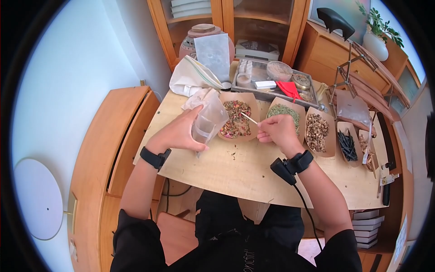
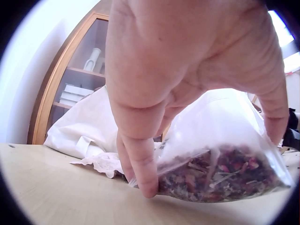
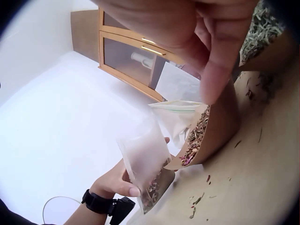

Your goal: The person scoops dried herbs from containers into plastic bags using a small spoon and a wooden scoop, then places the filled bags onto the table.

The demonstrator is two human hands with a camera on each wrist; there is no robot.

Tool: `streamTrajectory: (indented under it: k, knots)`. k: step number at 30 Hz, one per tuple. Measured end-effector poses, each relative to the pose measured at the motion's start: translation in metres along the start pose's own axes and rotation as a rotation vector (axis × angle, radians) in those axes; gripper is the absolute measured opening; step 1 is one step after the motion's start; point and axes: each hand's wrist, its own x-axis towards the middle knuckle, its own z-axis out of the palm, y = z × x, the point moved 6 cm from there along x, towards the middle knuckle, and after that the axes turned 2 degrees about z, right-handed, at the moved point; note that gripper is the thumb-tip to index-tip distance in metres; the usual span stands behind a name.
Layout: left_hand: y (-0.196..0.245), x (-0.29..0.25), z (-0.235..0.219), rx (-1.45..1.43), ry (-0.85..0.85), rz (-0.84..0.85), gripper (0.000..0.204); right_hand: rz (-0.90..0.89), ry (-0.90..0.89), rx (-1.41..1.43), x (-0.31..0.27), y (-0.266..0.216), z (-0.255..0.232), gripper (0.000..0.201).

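My left hand (image 1: 179, 132) grips a translucent pouch (image 1: 212, 119) at the table's left, thumb on one side and fingers on the other. Dried red and green petals (image 2: 220, 173) fill the pouch's lower part in the left wrist view. My right hand (image 1: 280, 131) pinches a thin pale stick (image 1: 249, 119), whose far end lies over the dried flower mix (image 1: 238, 109) in a brown paper tray (image 1: 252, 99). Fingers hide the stick in the right wrist view. Just beyond the right hand sits a tray of green dried herb (image 1: 286, 110).
More paper trays hold brown chopped pieces (image 1: 317, 131), dark strips (image 1: 347, 147) and pale shavings (image 1: 366, 147). Behind stand a white zip bag (image 1: 192, 77) and a grey tray (image 1: 267, 94) with a red pouch (image 1: 288, 89) and a glass bowl (image 1: 279, 71). Crumbs dot the table (image 1: 217, 174).
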Motion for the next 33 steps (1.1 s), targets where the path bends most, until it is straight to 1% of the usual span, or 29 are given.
streamTrajectory:
  k: [1, 4, 7, 11, 13, 17, 18, 19, 22, 25, 27, 28, 30, 31, 32, 33]
  knots:
    - [0.000, 0.000, 0.000, 0.020, 0.022, 0.041, 0.113, 0.003, -0.001, 0.000, 0.002, 0.003, -0.002, 0.013]
    - [-0.008, 0.003, 0.004, 0.008, 0.041, 0.082, 0.113, 0.022, -0.042, 0.075, 0.005, 0.010, -0.002, 0.013]
    - [-0.007, 0.002, 0.003, 0.021, 0.026, 0.053, 0.113, 0.033, -0.037, 0.093, 0.004, 0.011, -0.002, 0.012]
    - [-0.003, 0.002, 0.001, 0.022, 0.018, 0.047, 0.113, 0.004, -0.018, 0.163, 0.004, 0.011, -0.004, 0.013]
    - [-0.003, 0.001, 0.002, -0.014, -0.022, -0.028, 0.110, 0.006, -0.021, 0.177, 0.004, 0.012, -0.005, 0.013]
    - [-0.004, 0.001, 0.003, 0.000, -0.029, -0.033, 0.111, 0.004, -0.018, 0.201, 0.004, 0.013, -0.006, 0.012]
    - [-0.005, 0.002, 0.004, 0.019, -0.005, 0.010, 0.111, -0.004, -0.014, 0.208, 0.003, 0.013, -0.007, 0.012]
    - [-0.006, 0.003, 0.004, 0.037, 0.019, 0.052, 0.113, -0.004, -0.015, 0.208, 0.001, 0.011, -0.007, 0.012]
    - [-0.004, 0.003, 0.004, 0.035, 0.015, 0.035, 0.112, -0.016, -0.015, 0.228, -0.013, -0.003, -0.011, 0.011]
    - [0.001, 0.003, 0.002, 0.025, 0.014, 0.019, 0.112, -0.038, -0.021, 0.184, -0.033, -0.022, -0.012, 0.013]
    - [0.005, 0.003, 0.000, 0.038, 0.023, 0.037, 0.112, -0.106, -0.048, 0.130, -0.048, -0.037, -0.007, 0.012]
    - [0.007, 0.003, 0.000, 0.053, 0.029, 0.060, 0.112, -0.105, -0.046, 0.131, -0.052, -0.037, -0.003, 0.012]
    - [0.005, 0.005, 0.001, 0.044, 0.023, 0.061, 0.111, -0.249, -0.139, -0.014, -0.063, -0.047, 0.011, 0.010]
    - [0.004, 0.006, 0.002, 0.036, 0.019, 0.058, 0.111, -0.314, -0.107, -0.102, -0.069, -0.053, 0.016, 0.008]
    - [0.005, 0.006, 0.001, 0.035, 0.021, 0.058, 0.111, -0.315, -0.108, -0.104, -0.069, -0.053, 0.015, 0.008]
    - [0.007, 0.005, 0.000, 0.038, 0.033, 0.079, 0.111, -0.478, 0.011, -0.285, -0.072, -0.061, 0.010, 0.010]
